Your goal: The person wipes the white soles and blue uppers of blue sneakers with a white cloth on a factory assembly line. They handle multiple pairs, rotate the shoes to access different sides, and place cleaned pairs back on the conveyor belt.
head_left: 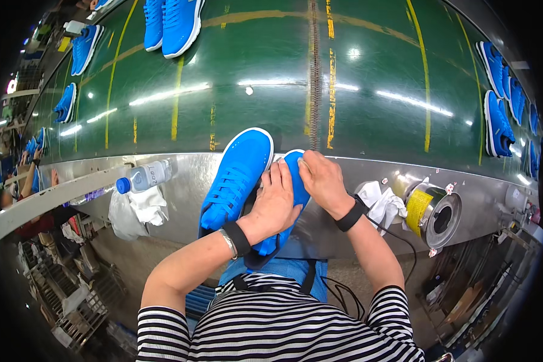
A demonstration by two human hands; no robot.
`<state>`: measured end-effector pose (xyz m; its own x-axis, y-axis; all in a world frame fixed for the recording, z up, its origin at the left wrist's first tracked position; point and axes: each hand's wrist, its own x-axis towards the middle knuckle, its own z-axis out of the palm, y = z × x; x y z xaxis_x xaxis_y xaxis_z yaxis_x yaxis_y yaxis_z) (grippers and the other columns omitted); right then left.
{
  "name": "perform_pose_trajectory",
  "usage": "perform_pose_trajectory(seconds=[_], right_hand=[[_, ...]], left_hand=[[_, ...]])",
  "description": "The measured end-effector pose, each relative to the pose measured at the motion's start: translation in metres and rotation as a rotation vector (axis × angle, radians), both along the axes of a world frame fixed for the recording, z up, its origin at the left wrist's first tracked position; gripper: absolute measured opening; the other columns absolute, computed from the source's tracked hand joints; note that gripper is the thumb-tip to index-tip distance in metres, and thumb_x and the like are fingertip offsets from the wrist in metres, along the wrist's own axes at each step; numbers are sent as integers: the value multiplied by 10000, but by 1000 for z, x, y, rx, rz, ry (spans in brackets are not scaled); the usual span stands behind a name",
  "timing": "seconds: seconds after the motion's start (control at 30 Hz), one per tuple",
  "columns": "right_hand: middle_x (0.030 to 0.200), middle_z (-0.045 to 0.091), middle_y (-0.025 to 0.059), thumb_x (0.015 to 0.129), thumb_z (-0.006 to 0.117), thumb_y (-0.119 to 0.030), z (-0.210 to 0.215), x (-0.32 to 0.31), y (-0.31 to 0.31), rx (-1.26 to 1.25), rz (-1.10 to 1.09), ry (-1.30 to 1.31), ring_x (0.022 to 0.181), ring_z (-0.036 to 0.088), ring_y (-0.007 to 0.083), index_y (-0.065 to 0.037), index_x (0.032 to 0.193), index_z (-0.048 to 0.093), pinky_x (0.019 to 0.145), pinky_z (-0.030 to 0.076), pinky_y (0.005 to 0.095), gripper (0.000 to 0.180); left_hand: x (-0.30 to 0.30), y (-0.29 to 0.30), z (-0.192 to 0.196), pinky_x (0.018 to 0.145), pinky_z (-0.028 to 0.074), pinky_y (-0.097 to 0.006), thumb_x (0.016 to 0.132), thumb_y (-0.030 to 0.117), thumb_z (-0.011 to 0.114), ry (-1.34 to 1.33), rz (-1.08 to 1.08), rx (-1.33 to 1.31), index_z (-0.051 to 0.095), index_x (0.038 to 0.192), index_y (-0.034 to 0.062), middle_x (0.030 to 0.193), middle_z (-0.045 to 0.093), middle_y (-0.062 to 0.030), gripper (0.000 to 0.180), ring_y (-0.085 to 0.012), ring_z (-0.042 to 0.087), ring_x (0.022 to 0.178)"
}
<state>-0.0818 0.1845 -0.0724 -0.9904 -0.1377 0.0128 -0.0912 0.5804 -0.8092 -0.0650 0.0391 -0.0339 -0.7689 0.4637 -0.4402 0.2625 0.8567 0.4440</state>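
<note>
- Wearing a black-and-white striped shirt (pixel 259 326) at the lower edge, with a black band (pixel 352 215) on the right wrist and another beside a silver bracelet (pixel 228 244) on the left.
- Holding the gripped blue shoe (pixel 298 188) with the left hand (pixel 274 202), laid across its upper, thumb and fingers apart; heel toward the body, toe near the belt's edge.
- Curled narrow at that toe with the right hand (pixel 321 181); cannot tell whether pinching the shoe itself or something small.
- See a laced blue shoe (pixel 235 172) just to the left, toe overlapping the belt's edge.
- Note, along the metal desk (pixel 184 205), a blue-capped clear bottle (pixel 148 177) at left; at right, crumpled white cloth (pixel 385 206) beside a can with a yellow label (pixel 431 212).
- Look beyond to the green belt (pixel 271 102), marked with yellow lines.
- Find more blue shoes farther off: a pair (pixel 178 24) toward upper left, several (pixel 498 125) at right.
</note>
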Motion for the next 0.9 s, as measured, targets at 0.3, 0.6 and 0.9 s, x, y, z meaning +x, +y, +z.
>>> perform_pose_trajectory(seconds=[0.3, 0.6, 0.9], right_hand=[[709, 539, 144, 834, 534, -145, -4, 0, 2, 1, 39, 40, 673, 562, 349, -43, 792, 486, 556, 430, 437, 121], [726, 550, 135, 834, 532, -146, -2, 3, 15, 55, 159, -26, 667, 565, 352, -55, 802, 495, 555, 439, 441, 103], [744, 552, 136, 827, 537, -136, 1, 13, 16, 37, 120, -77, 668, 565, 355, -50, 807, 485, 555, 439, 439, 103]], left_hand=[[1, 0, 1, 1003, 322, -470, 701, 217, 708, -28, 21, -4, 107, 1293, -191, 1271, 252, -361, 937, -479, 309, 1161], [0, -2, 1, 1006, 316, -473, 700, 221, 709, -15, 16, 5, 120, 1287, -196, 1259, 264, -362, 929, -479, 313, 1154], [3, -2, -3, 909, 447, -447, 692, 214, 719, 35, 3, -34, 98, 1299, -187, 1266, 261, -335, 957, -462, 326, 1164]])
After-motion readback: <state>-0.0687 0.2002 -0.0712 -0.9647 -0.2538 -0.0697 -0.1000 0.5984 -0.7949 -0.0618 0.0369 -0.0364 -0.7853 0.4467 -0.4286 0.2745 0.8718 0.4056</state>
